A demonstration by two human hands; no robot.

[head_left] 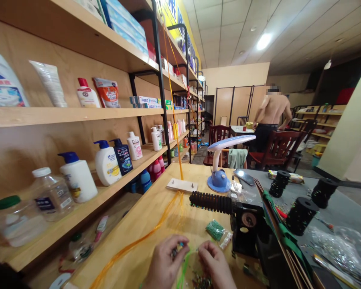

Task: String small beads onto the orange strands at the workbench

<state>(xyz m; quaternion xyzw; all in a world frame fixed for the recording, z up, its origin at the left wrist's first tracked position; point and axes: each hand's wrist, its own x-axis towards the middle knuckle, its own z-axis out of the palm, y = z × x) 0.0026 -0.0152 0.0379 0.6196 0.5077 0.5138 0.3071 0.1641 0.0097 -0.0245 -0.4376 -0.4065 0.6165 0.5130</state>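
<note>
Hands close together at the table's near edge, green cord between them

The left hand (167,259) has its fingers curled and nearly closed, with a small blue piece (182,243) at the fingertips and dark bits within the curl. The right hand (214,261) has thumb and forefinger drawn together at the tips; what lies between them, if anything, is too small to tell. The green cord (183,269) runs down the gap, just beside the left thumb; whether either hand grips it cannot be told. A loose heap of small beads (201,279) lies below the gap, partly behind the right hand.

A clear bag of green beads (215,229) lies on the table (138,241) just beyond the right hand. Orange strands (132,243) pass left of the left hand and reach a pale board (180,185) farther off. To the right stands a black machine (247,228) with a ridged roller (210,202) pointing left. Behind it are a blue lamp (219,181) and a phone (244,177); black spools (301,215) stand farther right. Shelves (132,164) of bottles line the left side. A person (272,110) stands in the background, back turned.
</note>
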